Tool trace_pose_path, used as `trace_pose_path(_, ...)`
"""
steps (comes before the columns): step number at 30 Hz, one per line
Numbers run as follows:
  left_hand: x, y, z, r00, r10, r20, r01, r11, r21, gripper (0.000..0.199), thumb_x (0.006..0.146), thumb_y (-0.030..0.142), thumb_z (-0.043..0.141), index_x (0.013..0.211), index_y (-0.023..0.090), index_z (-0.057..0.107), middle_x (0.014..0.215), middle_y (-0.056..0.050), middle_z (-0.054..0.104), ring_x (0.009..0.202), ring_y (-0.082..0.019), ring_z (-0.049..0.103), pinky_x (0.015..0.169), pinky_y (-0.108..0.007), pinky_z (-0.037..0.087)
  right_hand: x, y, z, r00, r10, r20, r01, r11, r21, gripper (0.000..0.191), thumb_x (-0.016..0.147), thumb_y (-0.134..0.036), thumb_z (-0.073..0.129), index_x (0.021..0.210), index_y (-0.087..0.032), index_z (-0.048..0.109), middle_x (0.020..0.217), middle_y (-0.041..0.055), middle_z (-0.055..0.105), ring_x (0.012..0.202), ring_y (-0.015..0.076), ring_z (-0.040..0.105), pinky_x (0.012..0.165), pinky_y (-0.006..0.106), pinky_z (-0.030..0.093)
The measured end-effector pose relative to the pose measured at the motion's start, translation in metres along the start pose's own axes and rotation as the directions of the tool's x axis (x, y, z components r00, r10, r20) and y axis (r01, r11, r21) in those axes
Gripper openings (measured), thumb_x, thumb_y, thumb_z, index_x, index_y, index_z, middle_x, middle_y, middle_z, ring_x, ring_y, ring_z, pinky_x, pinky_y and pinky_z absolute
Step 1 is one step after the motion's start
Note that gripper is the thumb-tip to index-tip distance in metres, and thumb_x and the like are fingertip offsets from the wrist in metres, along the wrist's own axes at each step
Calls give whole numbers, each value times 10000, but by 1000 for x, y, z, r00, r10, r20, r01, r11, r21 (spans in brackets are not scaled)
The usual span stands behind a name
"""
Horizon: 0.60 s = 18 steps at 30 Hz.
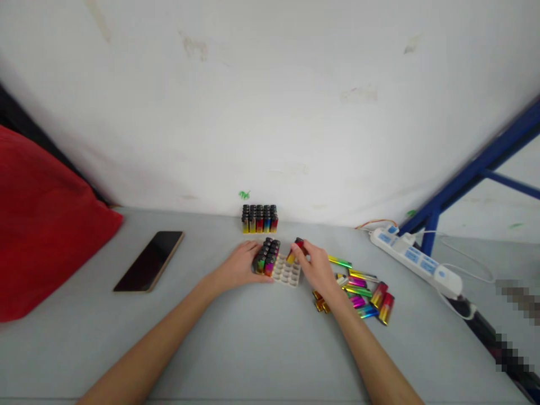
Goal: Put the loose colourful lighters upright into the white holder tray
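A white tray with round holes (287,271) lies on the table, its left part filled with upright black-topped lighters (269,253). My left hand (240,264) grips the tray's left side, thumb along the front edge and fingers toward the back. Above the tray's open holes on the right, my right hand (314,264) pinches a red-and-yellow lighter (292,256), black end up and slightly tilted. Loose shiny lighters in several colours (358,291) lie in a pile beside and partly behind my right forearm.
A block of upright lighters (260,219) stands near the wall. To the left are a dark phone (149,261) and a red cloth (46,225). A white power strip (415,261) with cables and a blue metal frame (468,174) occupy the right side.
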State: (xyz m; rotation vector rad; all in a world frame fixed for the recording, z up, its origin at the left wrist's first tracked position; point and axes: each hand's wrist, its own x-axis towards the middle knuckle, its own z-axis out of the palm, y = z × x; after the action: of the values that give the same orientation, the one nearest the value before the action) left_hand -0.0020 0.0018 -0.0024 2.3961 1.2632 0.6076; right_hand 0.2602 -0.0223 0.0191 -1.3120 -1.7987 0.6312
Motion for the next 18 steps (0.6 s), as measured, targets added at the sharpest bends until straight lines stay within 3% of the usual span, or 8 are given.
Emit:
trace_pose_path(3,0,0,0,1000,11,-6,-11,1000,-9,779,673,696,960,1247,215,745,1295,-150,769,1242,-400,700,1148,-517,531,3,7,3,994,-65,90,69,997,-44,429,1106,-596,504,885,-253,636,829,68,745,791,255,656,766,363,493)
trace_pose_path(6,0,0,0,1000,5,2,-5,1000,-3,789,672,676,968,1264,207,737,1315,-158,761,1262,-404,690,1167,-524,520,7,13,9,974,-116,197,155,969,-193,325,1126,-484,537,940,-244,651,897,83,738,819,256,650,789,366,507)
trace_pose_path(9,0,-1,0,1000,3,-1,-3,1000,5,792,674,674,966,1273,208,737,1319,-160,762,1277,-409,689,1165,-516,525,11,12,16,961,-154,228,227,912,-342,164,1112,-338,604,1028,-221,682,1066,132,733,952,281,671,880,392,534)
trace_pose_path(12,2,-6,2,1000,11,-13,-11,1000,7,788,677,689,952,1270,212,744,1318,-165,770,1272,-415,698,1165,-528,528,13,6,19,957,-153,244,244,882,-402,146,1109,-307,619,1072,-193,702,1155,154,711,1056,293,671,954,413,544)
trace_pose_path(15,3,-12,4,999,31,-37,-31,1000,1,833,661,684,955,1318,222,732,1349,-160,765,1281,-406,699,1188,-524,516,6,4,5,967,-130,219,202,917,-345,231,1109,-371,638,1236,-190,701,1163,131,721,1083,283,679,990,426,549)
trace_pose_path(18,5,-18,5,999,24,-36,-24,1000,12,823,677,710,925,1320,230,737,1307,-142,781,1240,-410,718,1150,-525,549,-13,14,-33,988,-115,105,138,960,-245,345,1091,-373,668,1409,-241,648,1215,110,727,1127,271,688,1056,446,542)
